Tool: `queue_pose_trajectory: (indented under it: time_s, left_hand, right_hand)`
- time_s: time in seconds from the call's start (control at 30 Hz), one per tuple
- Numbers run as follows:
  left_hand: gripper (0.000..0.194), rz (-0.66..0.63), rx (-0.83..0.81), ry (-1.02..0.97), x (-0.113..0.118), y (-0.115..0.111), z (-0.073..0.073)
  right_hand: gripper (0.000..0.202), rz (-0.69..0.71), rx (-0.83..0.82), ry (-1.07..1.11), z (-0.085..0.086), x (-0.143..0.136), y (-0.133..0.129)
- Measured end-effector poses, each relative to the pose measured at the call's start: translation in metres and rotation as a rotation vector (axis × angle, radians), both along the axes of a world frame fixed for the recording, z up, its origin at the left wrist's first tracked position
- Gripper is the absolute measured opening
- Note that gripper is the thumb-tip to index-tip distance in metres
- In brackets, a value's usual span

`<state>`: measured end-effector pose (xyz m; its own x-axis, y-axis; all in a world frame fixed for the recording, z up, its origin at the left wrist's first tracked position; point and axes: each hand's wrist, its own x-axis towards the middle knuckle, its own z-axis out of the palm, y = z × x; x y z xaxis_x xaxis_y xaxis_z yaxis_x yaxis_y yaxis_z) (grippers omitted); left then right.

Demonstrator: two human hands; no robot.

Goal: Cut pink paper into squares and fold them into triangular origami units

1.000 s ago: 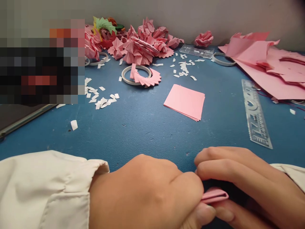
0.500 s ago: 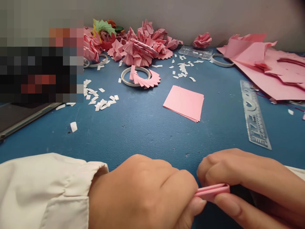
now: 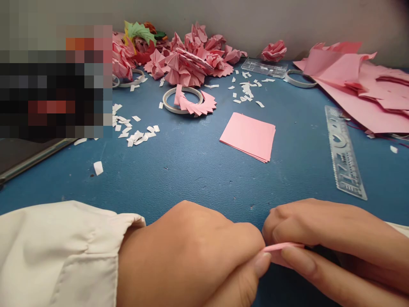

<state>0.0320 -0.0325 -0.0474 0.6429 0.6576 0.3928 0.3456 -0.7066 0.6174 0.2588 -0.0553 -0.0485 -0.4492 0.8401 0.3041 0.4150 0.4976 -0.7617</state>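
Between my two hands, low in the view, is a small folded piece of pink paper. My left hand is closed on its left end, thumb below and curled fingers above. At the other end, my right hand pinches the paper with the thumb pressed on its near face. Much of the paper is hidden by the fingers. Beyond my hands lies a stack of square pink paper. A partial ring of folded pink pieces leans over a roll of tape.
A clear stencil ruler lies at the right, beside large pink sheets. Pink paper flowers are heaped at the back. White paper scraps are scattered about. Another tape roll and a clear plastic case sit behind.
The folded paper's open fold at its right end has been pressed flatter, and my right thumb has moved slightly left and up along it. The view has shifted slightly.
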Motion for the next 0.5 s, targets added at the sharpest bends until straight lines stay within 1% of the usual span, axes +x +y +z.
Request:
queue_pose_trajectory:
  time_s: [0.1,0.2,0.27,0.37,0.43,0.5]
  left_hand:
    - [0.037,-0.027,0.035,-0.009,0.001,0.002,0.003]
    - [0.038,-0.053,0.045,0.008,0.001,0.004,0.003]
    - [0.040,-0.059,0.040,0.027,0.000,0.006,0.003]
    - [0.039,-0.053,0.030,0.045,-0.001,0.008,0.004]
    - [0.039,-0.074,0.007,0.053,-0.001,0.010,0.008]
    - [0.039,-0.115,-0.074,0.085,-0.001,0.010,0.016]
  right_hand:
    - [0.037,-0.024,-0.055,0.039,0.000,-0.003,-0.002]
    - [0.035,0.004,-0.108,0.054,0.003,-0.004,-0.002]
    - [0.034,0.044,-0.095,0.068,0.002,-0.003,0.000]
    - [0.026,0.089,-0.045,0.091,-0.003,-0.001,0.004]
    - [0.024,0.085,-0.037,0.109,-0.005,0.001,0.004]
    - [0.026,0.072,-0.037,0.099,-0.005,0.001,0.004]
